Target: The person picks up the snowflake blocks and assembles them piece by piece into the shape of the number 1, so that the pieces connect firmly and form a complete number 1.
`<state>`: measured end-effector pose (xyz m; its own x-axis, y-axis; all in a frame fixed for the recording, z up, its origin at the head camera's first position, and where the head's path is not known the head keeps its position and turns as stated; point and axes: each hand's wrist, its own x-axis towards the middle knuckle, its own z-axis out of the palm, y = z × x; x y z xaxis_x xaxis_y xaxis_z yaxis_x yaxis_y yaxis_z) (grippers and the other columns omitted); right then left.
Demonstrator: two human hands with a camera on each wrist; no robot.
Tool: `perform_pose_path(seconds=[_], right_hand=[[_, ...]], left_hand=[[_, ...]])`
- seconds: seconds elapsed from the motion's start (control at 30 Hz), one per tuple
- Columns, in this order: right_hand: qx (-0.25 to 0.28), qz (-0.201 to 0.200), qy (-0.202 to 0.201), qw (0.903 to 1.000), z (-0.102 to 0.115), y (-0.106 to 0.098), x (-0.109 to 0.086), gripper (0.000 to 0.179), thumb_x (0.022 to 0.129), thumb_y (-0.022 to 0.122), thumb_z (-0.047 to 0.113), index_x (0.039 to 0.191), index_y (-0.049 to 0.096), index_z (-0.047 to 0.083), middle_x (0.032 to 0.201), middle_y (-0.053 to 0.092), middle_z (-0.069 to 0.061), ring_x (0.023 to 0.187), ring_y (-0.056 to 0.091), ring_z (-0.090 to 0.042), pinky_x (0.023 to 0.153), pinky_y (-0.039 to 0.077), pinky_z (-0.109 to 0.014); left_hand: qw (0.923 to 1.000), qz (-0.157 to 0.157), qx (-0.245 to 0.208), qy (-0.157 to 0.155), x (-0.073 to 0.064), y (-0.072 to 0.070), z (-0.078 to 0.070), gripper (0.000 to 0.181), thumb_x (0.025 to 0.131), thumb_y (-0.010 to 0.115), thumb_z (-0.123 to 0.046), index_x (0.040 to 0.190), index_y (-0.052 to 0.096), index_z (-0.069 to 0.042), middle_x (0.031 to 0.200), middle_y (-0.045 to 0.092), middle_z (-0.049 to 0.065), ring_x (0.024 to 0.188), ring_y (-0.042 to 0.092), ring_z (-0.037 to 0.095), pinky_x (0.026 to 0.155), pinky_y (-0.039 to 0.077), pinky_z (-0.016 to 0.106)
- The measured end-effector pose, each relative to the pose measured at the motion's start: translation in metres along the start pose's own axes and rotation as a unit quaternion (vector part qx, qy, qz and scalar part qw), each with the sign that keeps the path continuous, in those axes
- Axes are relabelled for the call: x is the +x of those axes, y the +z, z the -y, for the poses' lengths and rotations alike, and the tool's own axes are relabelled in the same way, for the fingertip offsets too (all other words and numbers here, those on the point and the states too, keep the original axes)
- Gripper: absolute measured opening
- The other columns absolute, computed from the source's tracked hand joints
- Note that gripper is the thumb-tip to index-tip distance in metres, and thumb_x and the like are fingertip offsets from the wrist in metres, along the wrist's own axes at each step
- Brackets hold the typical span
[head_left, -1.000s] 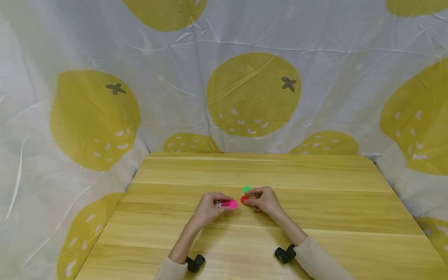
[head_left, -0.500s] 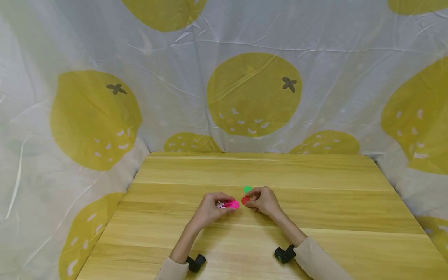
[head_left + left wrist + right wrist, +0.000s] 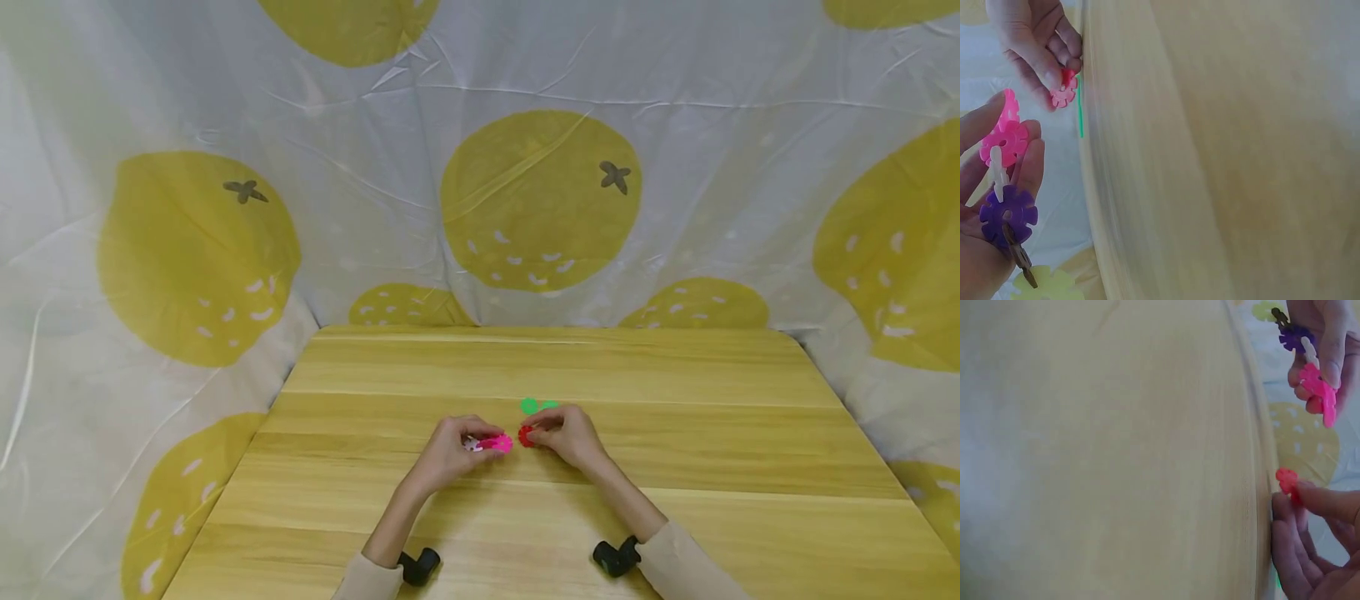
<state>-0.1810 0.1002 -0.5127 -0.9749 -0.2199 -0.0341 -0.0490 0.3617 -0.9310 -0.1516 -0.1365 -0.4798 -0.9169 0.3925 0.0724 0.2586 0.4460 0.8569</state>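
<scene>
My left hand (image 3: pixel 442 457) grips a chain of notched plastic snowflake discs by its pink end. In the left wrist view the chain runs down from two pink discs (image 3: pixel 1004 144) through a white disc (image 3: pixel 998 174), a purple disc (image 3: pixel 1017 215) and a brown disc (image 3: pixel 1020 257) to a pale yellow disc (image 3: pixel 1047 287). Between thumb and fingers, my right hand (image 3: pixel 572 437) pinches a red snowflake disc (image 3: pixel 1064 94). A small gap separates the red disc from the pink end. Just beyond the right hand lie green discs (image 3: pixel 529 406), one partly hidden by its fingers.
Both hands are over a wooden table (image 3: pixel 675 467). A white curtain (image 3: pixel 697 167) printed with yellow fruit hangs behind its far edge and along the sides. Black devices (image 3: pixel 418 567) are worn at both wrists.
The right hand has shifted slightly, and a second green disc shows past its fingers. The red disc has turned a little in its grasp. The pink end sits slightly lower in the head view.
</scene>
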Motion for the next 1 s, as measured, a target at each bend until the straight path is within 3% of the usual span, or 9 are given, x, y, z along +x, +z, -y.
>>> perform_pose_path(seconds=[0.17,0.27,0.57,1.0], right_hand=[[0.136,0.056,0.008,0.9891,0.001,-0.002,-0.006,0.025,0.094,0.071,-0.005,0.115,0.069,-0.017,0.097,0.073,-0.031,0.079,0.076,-0.02,0.074,0.065,-0.035],[0.176,0.064,0.013,0.9823,0.002,-0.005,-0.011,0.027,0.096,0.068,-0.006,0.118,0.065,-0.02,0.103,0.072,-0.033,0.083,0.077,-0.02,0.08,0.064,-0.038],[0.15,0.064,-0.021,0.9864,0.01,-0.016,-0.028,0.028,0.096,0.072,0.003,0.119,0.067,-0.012,0.104,0.075,-0.03,0.087,0.078,-0.033,0.082,0.063,-0.044],[0.176,0.039,-0.045,0.9825,0.016,-0.014,-0.044,0.027,0.092,0.075,0.0,0.114,0.067,-0.014,0.1,0.075,-0.027,0.088,0.079,-0.033,0.083,0.061,-0.048]], left_hand=[[1.0,-0.002,0.002,0.001,-0.001,0.0,0.0,0.023,0.088,0.084,-0.017,0.109,0.081,-0.008,0.104,0.077,0.004,0.097,0.07,0.021,0.073,0.052,0.02],[1.0,0.0,0.002,0.001,-0.001,0.0,-0.001,0.023,0.089,0.084,-0.018,0.109,0.081,-0.01,0.103,0.077,0.003,0.096,0.07,0.019,0.072,0.052,0.02],[0.9999,0.01,-0.013,0.005,-0.001,0.0,-0.006,0.023,0.088,0.084,-0.022,0.109,0.081,-0.014,0.102,0.078,0.003,0.093,0.067,0.013,0.075,0.053,0.02],[0.9989,0.033,-0.031,0.016,-0.001,0.004,-0.015,0.02,0.089,0.084,-0.022,0.108,0.081,-0.015,0.102,0.076,-0.001,0.089,0.064,0.011,0.074,0.053,0.022]])
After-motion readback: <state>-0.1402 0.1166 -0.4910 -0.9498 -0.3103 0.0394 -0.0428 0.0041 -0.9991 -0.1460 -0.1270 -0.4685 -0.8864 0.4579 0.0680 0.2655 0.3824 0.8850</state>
